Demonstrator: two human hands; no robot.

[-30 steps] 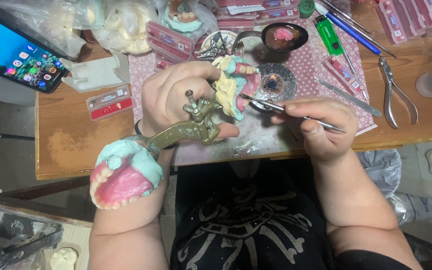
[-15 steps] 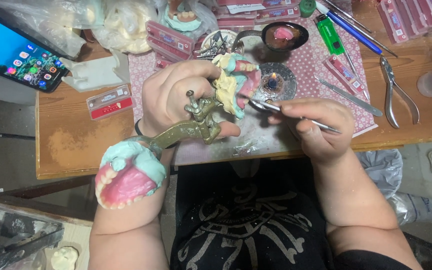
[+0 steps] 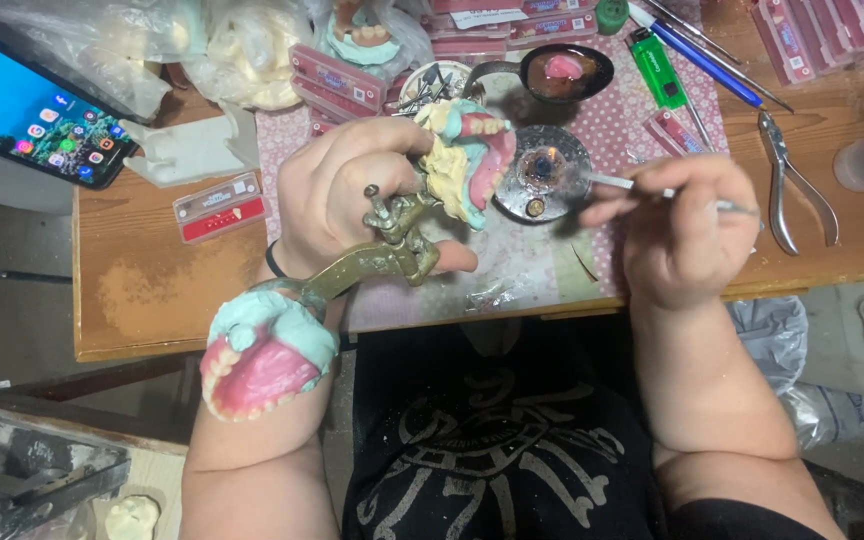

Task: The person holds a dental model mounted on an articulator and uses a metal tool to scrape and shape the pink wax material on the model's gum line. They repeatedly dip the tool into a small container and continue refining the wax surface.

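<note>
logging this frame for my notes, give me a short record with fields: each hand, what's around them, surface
left hand: holds a brass hinged frame bearing two denture casts, one swung down off the table edge
right hand: holds a thin metal tool, tip by a small burner flame
nearby: pliers, green lighter, phone
surface: wooden table

Views: one only, the head camera, so nothing is shared with a second view.
Position: worn on the person's head, above the wooden table (image 3: 152, 300) edge.
Direction: looks steeply down and slightly forward; the table's far side runs along the top of the frame, the person's lap lies at the bottom.
Nearness: close; the left hand (image 3: 352, 195) and right hand (image 3: 687, 225) fill the middle.
Edges: floor shows at left and right.
</note>
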